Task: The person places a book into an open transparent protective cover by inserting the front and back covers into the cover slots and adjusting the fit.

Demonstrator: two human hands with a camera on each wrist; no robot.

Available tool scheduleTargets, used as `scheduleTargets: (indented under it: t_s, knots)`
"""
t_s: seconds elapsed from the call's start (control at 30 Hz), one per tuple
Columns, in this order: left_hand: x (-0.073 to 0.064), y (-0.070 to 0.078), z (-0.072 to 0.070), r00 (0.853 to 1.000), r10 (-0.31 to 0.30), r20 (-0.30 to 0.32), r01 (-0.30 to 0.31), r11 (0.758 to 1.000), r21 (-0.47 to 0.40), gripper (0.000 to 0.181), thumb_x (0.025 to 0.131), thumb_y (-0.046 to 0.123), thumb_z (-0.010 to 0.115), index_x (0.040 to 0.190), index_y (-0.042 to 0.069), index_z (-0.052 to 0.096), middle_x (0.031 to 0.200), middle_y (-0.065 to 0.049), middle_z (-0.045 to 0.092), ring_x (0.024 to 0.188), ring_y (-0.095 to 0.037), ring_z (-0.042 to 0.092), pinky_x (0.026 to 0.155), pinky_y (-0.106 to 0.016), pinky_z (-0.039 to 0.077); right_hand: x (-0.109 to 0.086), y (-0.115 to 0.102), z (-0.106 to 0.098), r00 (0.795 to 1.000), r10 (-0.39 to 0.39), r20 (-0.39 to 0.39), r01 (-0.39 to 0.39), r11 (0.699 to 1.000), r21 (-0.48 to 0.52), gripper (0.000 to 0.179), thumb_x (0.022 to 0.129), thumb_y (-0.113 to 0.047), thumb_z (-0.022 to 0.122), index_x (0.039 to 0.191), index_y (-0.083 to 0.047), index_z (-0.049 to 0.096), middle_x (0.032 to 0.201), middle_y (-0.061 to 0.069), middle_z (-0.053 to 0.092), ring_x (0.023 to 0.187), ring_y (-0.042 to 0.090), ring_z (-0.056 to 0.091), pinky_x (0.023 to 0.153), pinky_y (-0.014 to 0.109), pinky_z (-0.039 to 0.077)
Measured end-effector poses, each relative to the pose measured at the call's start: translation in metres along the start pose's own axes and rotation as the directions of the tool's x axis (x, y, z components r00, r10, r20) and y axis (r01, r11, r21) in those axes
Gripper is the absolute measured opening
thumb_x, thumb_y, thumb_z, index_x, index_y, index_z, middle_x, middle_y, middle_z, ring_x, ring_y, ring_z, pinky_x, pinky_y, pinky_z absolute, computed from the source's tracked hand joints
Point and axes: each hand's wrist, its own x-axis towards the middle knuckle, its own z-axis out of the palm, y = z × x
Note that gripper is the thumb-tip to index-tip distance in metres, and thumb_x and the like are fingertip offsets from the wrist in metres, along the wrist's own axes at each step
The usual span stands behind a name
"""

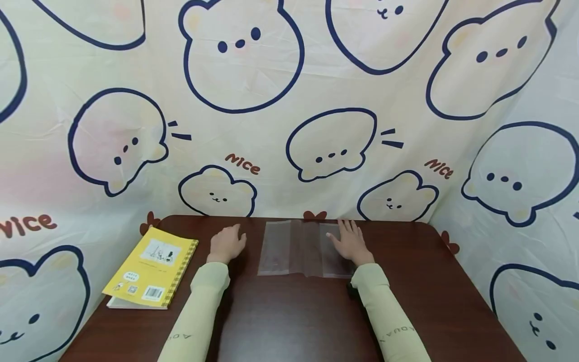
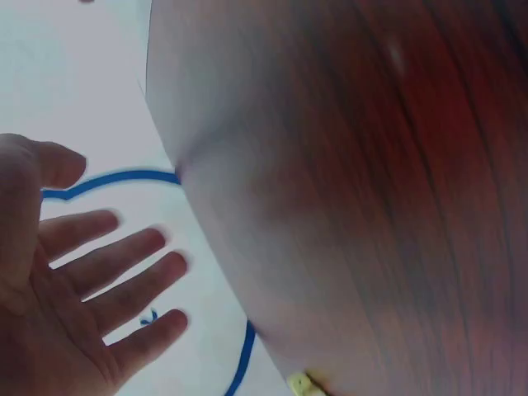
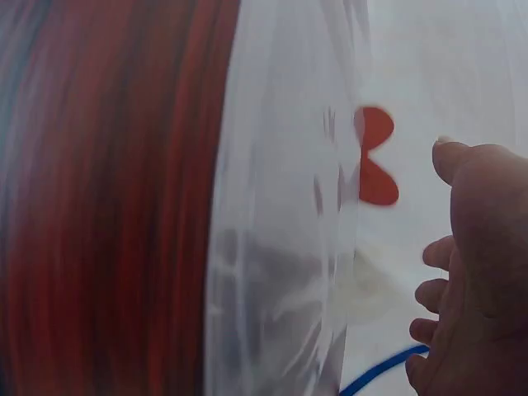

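Note:
A clear plastic book cover [image 1: 305,249] lies spread flat on the table, with a cloudier flap at each side and a more see-through middle. My right hand [image 1: 350,243] is over its right flap, fingers straight and pointing to the far edge. The right wrist view shows the glossy plastic [image 3: 280,198] beside that hand [image 3: 487,264], its fingers extended. Left of the cover, apart from it, is my left hand [image 1: 227,244], holding nothing. Its fingers spread loosely in the left wrist view, where the hand [image 2: 99,305] appears beside the table edge.
A yellow book [image 1: 154,266] lies back cover up at the left of the dark brown table [image 1: 294,317], its cover slightly raised from the pages. A pale curtain [image 1: 267,136] with bear drawings hangs behind and along both sides.

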Motion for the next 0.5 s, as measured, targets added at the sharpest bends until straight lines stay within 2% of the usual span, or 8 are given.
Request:
scheduleTargets:
  t_s: [0.07, 0.13, 0.3, 0.5]
  knots:
    - [-0.004, -0.008, -0.006, 1.000, -0.015, 0.022, 0.015, 1.000, -0.002, 0.043, 0.101, 0.026, 0.057, 0.131, -0.004, 0.062, 0.123, -0.027, 0.068, 0.098, -0.042, 0.069, 0.083, -0.059, 0.056, 0.002, -0.010, 0.004, 1.000, -0.022, 0.013, 0.022, 1.000, -0.008, 0.080, 0.106, -0.051, 0.045, 0.159, 0.004, 0.023, 0.166, 0.030, 0.015, 0.154, 0.049, 0.009, 0.123, 0.063, 0.009]
    - [-0.007, -0.015, -0.013, 0.998, -0.038, 0.057, 0.039, 0.999, -0.006, 0.039, 0.101, 0.026, 0.059, 0.126, -0.004, 0.065, 0.118, -0.027, 0.069, 0.093, -0.041, 0.069, 0.080, -0.060, 0.055, 0.004, -0.023, 0.010, 0.998, -0.053, 0.025, 0.054, 0.998, -0.028, 0.078, 0.105, -0.049, 0.049, 0.157, 0.007, 0.028, 0.165, 0.031, 0.017, 0.154, 0.049, 0.011, 0.123, 0.062, 0.011]
    - [-0.013, -0.026, -0.030, 0.987, -0.080, 0.138, 0.085, 0.996, -0.025, 0.044, 0.101, 0.027, 0.058, 0.130, -0.006, 0.062, 0.125, -0.029, 0.065, 0.100, -0.041, 0.065, 0.092, -0.062, 0.051, 0.007, -0.057, 0.019, 0.989, -0.130, 0.067, 0.134, 0.989, -0.056, 0.072, 0.104, -0.045, 0.053, 0.156, 0.003, 0.034, 0.166, 0.029, 0.016, 0.154, 0.046, 0.014, 0.124, 0.058, 0.017]
    - [-0.029, -0.049, -0.057, 0.980, -0.127, 0.153, 0.126, 0.992, 0.017, 0.051, 0.101, 0.026, 0.059, 0.135, -0.011, 0.055, 0.129, -0.035, 0.060, 0.102, -0.044, 0.063, 0.090, -0.064, 0.051, 0.007, -0.108, 0.030, 0.958, -0.271, 0.098, 0.278, 0.959, -0.063, 0.067, 0.104, -0.040, 0.057, 0.156, -0.003, 0.038, 0.167, 0.023, 0.018, 0.155, 0.042, 0.016, 0.125, 0.056, 0.012]
